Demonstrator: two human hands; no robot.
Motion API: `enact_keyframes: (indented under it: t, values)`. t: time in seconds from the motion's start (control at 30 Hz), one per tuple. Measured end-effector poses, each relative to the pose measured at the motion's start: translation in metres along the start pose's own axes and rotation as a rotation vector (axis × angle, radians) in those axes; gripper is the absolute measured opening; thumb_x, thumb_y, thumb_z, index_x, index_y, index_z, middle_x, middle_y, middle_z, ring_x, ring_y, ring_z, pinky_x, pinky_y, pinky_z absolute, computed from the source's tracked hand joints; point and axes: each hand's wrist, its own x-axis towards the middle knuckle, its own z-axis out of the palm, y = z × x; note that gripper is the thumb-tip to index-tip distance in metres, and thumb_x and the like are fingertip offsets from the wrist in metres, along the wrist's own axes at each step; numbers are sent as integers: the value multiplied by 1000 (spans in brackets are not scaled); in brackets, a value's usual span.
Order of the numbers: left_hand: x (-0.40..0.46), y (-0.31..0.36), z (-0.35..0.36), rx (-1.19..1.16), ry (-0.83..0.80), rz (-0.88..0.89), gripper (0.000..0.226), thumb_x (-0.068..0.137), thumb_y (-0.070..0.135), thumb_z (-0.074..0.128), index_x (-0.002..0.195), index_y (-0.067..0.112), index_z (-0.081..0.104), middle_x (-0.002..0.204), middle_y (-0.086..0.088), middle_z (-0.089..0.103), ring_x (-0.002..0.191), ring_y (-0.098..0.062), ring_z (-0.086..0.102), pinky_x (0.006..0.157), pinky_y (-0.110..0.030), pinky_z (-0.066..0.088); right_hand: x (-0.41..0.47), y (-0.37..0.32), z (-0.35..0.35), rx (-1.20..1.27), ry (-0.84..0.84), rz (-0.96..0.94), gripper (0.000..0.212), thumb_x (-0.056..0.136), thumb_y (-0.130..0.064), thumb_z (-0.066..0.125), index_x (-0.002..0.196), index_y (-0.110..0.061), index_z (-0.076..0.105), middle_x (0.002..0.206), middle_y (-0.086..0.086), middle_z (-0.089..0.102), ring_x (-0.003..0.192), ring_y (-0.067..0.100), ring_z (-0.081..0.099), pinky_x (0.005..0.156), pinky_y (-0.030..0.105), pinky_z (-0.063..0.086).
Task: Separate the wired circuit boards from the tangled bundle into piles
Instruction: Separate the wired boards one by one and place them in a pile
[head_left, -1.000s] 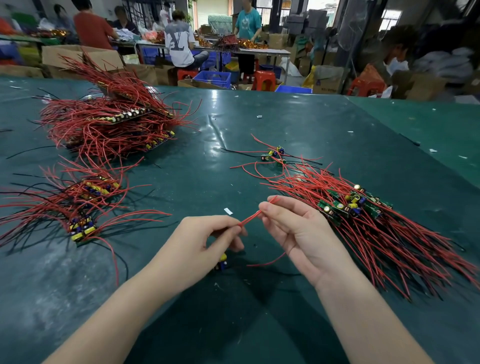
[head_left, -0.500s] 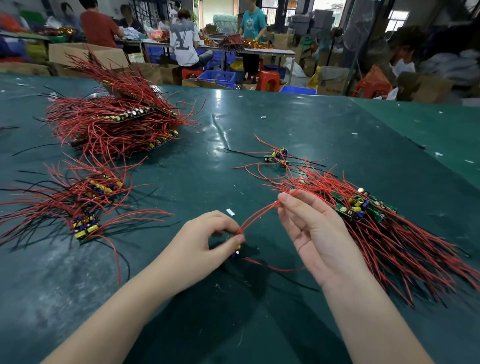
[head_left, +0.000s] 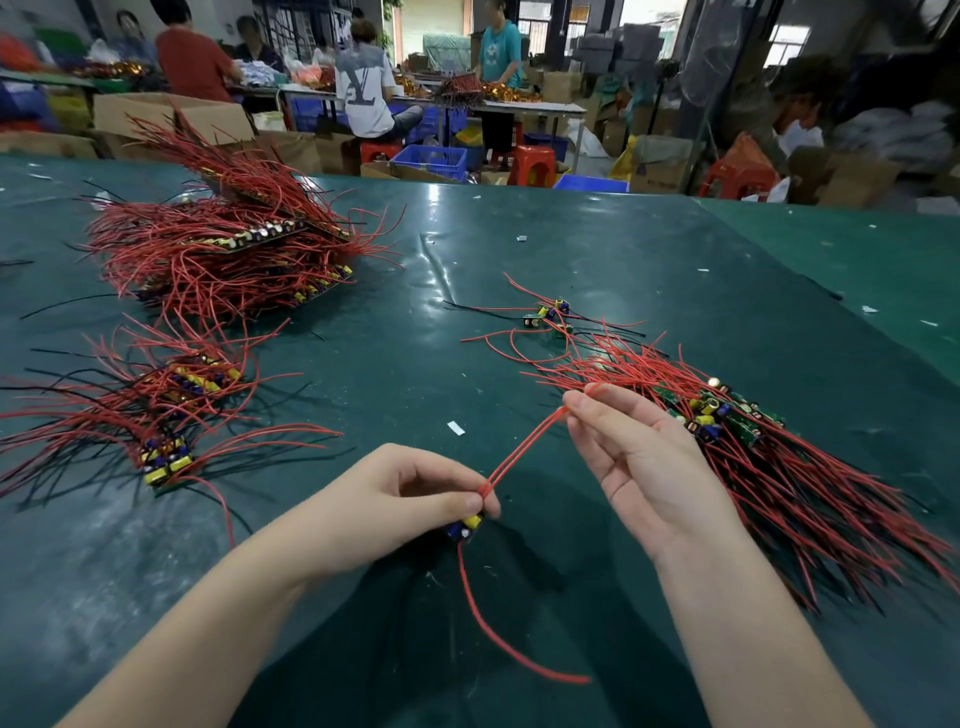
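— Holding what, exactly?

— Left hand (head_left: 415, 499), fingers curled, pinching one small circuit board (head_left: 466, 526) just above the counter (head_left: 571, 249). Two red leads (head_left: 524, 447) stretched up and right to the right hand (head_left: 639, 457), caught at its fingertips (head_left: 579, 402), the other fingers fairly straight. A third red lead (head_left: 493, 629) trailing down toward the viewer, loose on the green surface.

— And the tangled bundle?

— Just beyond the right hand: a fan of red and black wires with green boards and yellow capacitors clustered at its upper end (head_left: 727, 415). Hard to tell whether the held leads cross any of its strands; tips very near the fan's edge.

— Piles so far?

— Big heap (head_left: 223, 254) far left, smaller spread (head_left: 166, 410) nearer on the left, a few loose boards (head_left: 548, 314) mid-counter. Probably mid-task, with plenty left in the bundle.

— Risks from here?

— Pulling hard on taut leads, for one: likely strain at the solder joints, maybe a wire torn off the board. Snagging, for another: if a lead tip hooks a neighbour strand, likely to drag several boards out together and undo the sorting. Also the dangling third lead, free to sweep across the counter when carried left and catch on the near pile's wires.

— Safer way?

— Sliding the fingertips along the leads to the free ends, confirming nothing caught, then lifting by the board rather than by the wires.
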Motion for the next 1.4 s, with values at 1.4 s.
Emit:
enact_keyframes:
  t: [1.4]
  values:
    - [-6,13,-5,-155,29,64,62,78,2,68,129,34,57,78,-6,71,80,-21,63,74,-19,49,14,8,-10,2,7,102,34,65,3,74,96,-9,64,65,3,66,57,8,66,57,15,54]
